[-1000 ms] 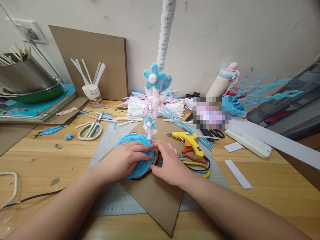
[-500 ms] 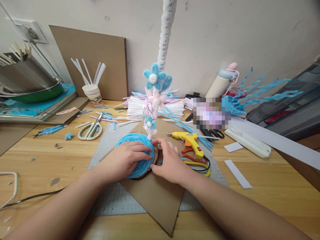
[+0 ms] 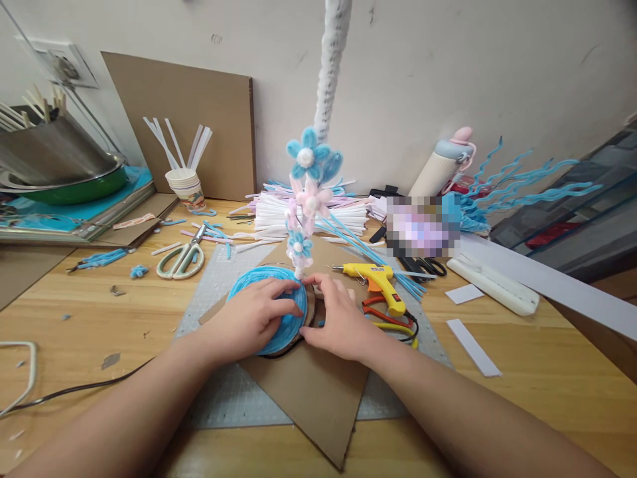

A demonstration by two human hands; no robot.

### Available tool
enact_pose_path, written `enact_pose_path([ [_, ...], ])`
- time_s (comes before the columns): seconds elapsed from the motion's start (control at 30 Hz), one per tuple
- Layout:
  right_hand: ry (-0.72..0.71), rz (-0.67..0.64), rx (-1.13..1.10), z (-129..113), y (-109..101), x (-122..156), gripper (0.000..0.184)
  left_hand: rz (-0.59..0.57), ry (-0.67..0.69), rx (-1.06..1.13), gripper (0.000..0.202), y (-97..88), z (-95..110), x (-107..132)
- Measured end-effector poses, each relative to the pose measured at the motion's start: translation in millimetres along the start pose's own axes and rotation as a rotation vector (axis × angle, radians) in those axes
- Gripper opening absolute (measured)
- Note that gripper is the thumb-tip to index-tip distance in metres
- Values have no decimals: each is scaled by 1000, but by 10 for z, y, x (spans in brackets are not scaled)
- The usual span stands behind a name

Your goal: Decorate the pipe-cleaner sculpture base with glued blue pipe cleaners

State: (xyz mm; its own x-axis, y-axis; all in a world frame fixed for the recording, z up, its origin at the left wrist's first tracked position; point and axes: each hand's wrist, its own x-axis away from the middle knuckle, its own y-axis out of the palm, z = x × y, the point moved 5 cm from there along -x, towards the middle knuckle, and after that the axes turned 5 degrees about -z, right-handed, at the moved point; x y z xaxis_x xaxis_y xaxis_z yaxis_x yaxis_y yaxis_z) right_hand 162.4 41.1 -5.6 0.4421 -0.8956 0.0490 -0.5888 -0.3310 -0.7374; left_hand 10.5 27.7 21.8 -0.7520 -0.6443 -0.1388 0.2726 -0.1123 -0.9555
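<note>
A round base (image 3: 290,330) covered in coiled blue pipe cleaners lies on a piece of cardboard (image 3: 318,405), its brown cardboard rim bare on the right. From its back edge rises a white fuzzy stem (image 3: 332,73) with blue flowers (image 3: 305,157) and pink flowers (image 3: 312,202) around its lower part. My left hand (image 3: 256,315) rests on top of the blue coil, its fingers apart and slightly bent, holding nothing. My right hand (image 3: 338,318) grips the right rim, thumb in front and forefinger behind near the stem's foot.
A yellow glue gun (image 3: 373,275) and pliers (image 3: 398,326) lie right of my right hand on the cutting mat (image 3: 223,405). Scissors (image 3: 182,259) lie to the left. White pipe cleaners (image 3: 279,219) and paper cups (image 3: 184,182) stand farther back. A black cord (image 3: 89,385) crosses the left side.
My left hand's fingers have bent and drawn back a little on the blue coil, with the forefinger and thumb more apart. My right hand stays at the rim.
</note>
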Motion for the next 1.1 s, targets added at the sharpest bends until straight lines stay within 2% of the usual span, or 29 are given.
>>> enact_pose_path([
  [1.1,-3,-31,-22,-32,-53,-20,63,-42,-36,30,34,8,10,-38],
])
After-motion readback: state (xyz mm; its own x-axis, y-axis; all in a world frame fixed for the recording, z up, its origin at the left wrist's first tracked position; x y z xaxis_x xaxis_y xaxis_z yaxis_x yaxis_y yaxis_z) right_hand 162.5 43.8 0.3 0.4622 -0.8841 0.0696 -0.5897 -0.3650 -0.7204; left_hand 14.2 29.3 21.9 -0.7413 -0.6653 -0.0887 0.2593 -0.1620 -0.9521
